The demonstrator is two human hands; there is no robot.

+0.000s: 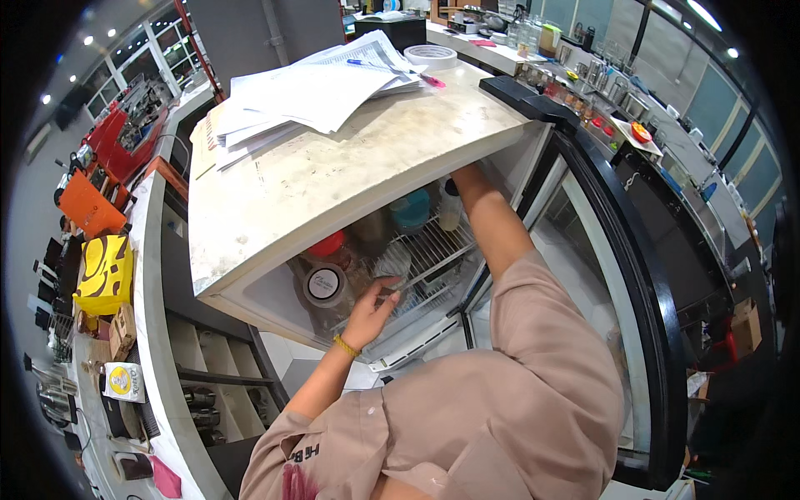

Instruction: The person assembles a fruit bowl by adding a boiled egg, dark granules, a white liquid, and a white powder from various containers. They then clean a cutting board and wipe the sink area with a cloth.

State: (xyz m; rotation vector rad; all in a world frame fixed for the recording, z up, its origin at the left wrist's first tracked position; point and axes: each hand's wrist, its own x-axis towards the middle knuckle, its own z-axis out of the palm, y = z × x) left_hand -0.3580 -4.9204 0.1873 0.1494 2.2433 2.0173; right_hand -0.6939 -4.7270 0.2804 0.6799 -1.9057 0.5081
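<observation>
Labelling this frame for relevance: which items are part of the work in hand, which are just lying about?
In hand:
- left hand at the wire shelf
- right hand, hidden deep inside the fridge
- bottle, black-lidded jar
- open fridge door

Lying about:
- paper stack, tape roll on the fridge top
- yellow box

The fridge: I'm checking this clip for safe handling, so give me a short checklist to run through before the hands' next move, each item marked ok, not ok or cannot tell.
1. Fridge door swung fully open, out of the arms' way: ok.
2. Left hand at the front edge of the wire shelf, fingers visible: ok.
3. Right hand's grip: cannot tell; the forearm reaches deep inside towards a pale bottle, the hand hidden under the fridge top.
4. Lidded round tub beside the left hand standing steady: ok.
5. Papers and tape roll on the fridge top lying away from its front edge: ok.
</observation>
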